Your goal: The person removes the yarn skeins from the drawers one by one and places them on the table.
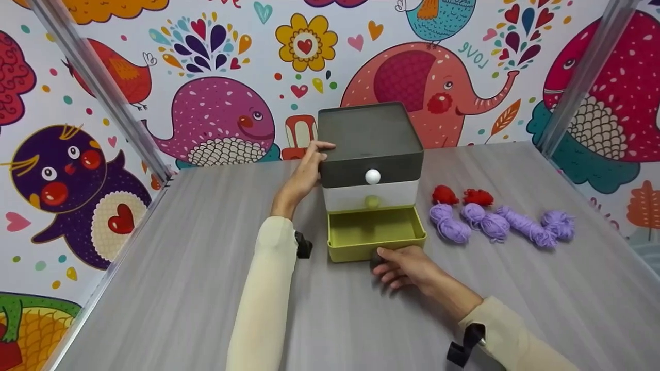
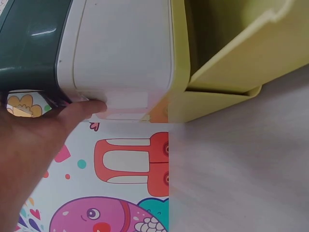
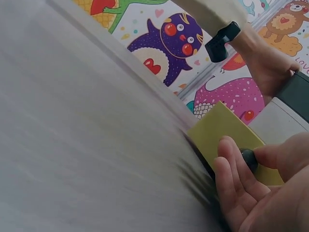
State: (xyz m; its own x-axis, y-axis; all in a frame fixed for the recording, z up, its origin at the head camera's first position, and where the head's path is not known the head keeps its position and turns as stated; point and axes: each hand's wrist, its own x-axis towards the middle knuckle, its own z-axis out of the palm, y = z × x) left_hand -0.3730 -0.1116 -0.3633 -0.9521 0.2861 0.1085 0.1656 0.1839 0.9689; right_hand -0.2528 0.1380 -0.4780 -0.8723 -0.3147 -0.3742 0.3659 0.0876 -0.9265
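Observation:
A small three-tier drawer box stands on the table, with a dark grey top tier (image 1: pixel 366 129), a white middle tier (image 1: pixel 343 198) and a yellow-green bottom drawer (image 1: pixel 356 252). That bottom drawer is pulled out, and its inside shows bare. My left hand (image 1: pixel 304 175) holds the box's left side near the top, fingers over the top edge and thumb against the side in the left wrist view. With thumb and fingers, my right hand (image 1: pixel 412 268) pinches the dark round knob (image 3: pixel 249 159) on the drawer's front. The white knob (image 1: pixel 373 176) and green knob (image 1: pixel 372 201) sit above.
Right of the box lie two small red yarn bundles (image 1: pixel 478 197) and several purple yarn skeins (image 1: pixel 492 225). A wall with cartoon animals (image 1: pixel 221 118) rises behind the grey table (image 1: pixel 206 257). Metal posts (image 1: pixel 103 87) stand at the corners.

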